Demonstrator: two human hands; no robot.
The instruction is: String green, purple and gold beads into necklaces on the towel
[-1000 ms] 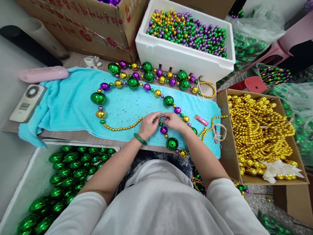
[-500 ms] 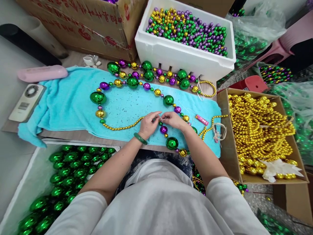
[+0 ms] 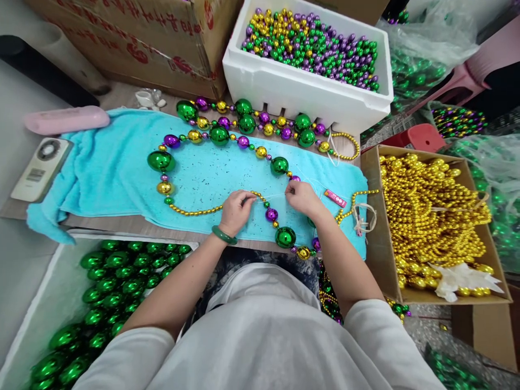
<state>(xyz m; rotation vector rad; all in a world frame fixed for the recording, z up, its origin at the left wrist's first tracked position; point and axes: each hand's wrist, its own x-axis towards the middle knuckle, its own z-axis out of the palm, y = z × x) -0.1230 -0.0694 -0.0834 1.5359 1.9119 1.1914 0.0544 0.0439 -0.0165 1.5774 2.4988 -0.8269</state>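
My left hand pinches a thin white string between thumb and fingertips. The string runs taut to my right hand, whose fingers are closed on its other end. Below the string lies a bead necklace of big green, purple and gold balls, looped across a turquoise towel. Its stretch of small gold beads passes under my left hand and shows again just beyond the fingertips. Part of the necklace is hidden behind my right hand and forearm. A pink-labelled small packet lies right of my right hand.
More beaded strands lie along the towel's back edge. Behind them stands a white foam box of mixed beads. A carton of gold beads is at right, a tub of green balls at lower left. A fan-like device sits far left.
My hands have moved apart from a shared pinch, left hand leftward and right hand rightward. The white string now stretches between them above the beads.
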